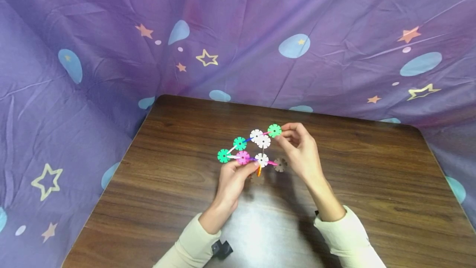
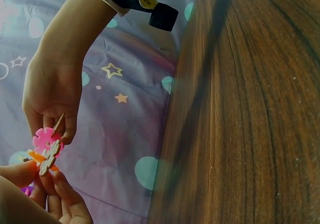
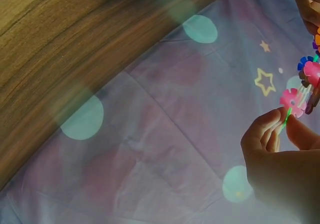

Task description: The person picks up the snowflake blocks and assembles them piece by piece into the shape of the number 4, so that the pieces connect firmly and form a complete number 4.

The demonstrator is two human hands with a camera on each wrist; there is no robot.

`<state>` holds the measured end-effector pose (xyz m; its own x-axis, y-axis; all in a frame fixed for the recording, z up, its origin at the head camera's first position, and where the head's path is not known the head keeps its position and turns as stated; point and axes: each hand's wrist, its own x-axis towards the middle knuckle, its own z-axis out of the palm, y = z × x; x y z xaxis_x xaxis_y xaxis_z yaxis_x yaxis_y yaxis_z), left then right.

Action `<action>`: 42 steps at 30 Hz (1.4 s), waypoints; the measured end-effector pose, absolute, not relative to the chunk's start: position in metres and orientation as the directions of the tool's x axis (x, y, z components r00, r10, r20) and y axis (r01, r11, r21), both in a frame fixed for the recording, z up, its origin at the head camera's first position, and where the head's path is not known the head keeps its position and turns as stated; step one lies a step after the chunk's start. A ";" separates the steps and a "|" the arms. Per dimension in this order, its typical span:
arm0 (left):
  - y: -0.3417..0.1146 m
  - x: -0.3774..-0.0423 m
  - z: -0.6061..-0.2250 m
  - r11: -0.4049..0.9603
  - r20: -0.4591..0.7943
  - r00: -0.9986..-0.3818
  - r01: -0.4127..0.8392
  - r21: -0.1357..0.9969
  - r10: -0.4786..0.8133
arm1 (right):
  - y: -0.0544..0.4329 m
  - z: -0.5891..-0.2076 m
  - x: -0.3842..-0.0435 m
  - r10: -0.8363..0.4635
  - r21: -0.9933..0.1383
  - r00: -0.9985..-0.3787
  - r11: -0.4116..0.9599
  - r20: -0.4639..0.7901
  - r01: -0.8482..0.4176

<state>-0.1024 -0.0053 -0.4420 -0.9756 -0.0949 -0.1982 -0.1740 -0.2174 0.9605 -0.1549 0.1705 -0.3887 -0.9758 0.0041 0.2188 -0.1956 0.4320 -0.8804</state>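
Observation:
A loop of notched plastic building discs, joined edge to edge in several colours, is held up between both hands over the table. My left hand (image 1: 228, 179) pinches the loop's near side, thumb at the white disc (image 1: 261, 160) next to the pink disc (image 1: 243, 157). An orange disc (image 1: 259, 171) sticks out below the thumb, and a brown disc (image 1: 280, 164) is at the near right end. My right hand (image 1: 305, 156) pinches the light green disc (image 1: 274, 130) at the far right end; the right wrist view shows this green disc (image 3: 286, 118) edge-on between thumb and fingertips.
The brown wooden table (image 1: 156, 193) stretches out under both hands. Behind it and to the left hangs a purple cloth (image 1: 238, 20) with stars and blue spots. A small black device (image 1: 222, 250) is strapped at the left sleeve.

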 end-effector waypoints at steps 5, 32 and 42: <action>-0.005 -0.102 -0.443 -0.220 -0.199 -0.976 -0.175 0.960 -0.091 | 0.171 -0.390 -0.155 0.002 -0.883 -0.976 0.426 0.216 -0.195; -0.007 -0.102 -0.445 -0.199 -0.210 -0.972 -0.187 0.962 -0.101 | 0.171 -0.394 -0.156 0.009 -0.882 -0.981 0.441 0.192 -0.168; -0.007 -0.102 -0.445 -0.196 -0.211 -0.973 -0.190 0.962 -0.095 | 0.171 -0.394 -0.156 0.009 -0.888 -0.981 0.426 0.193 -0.171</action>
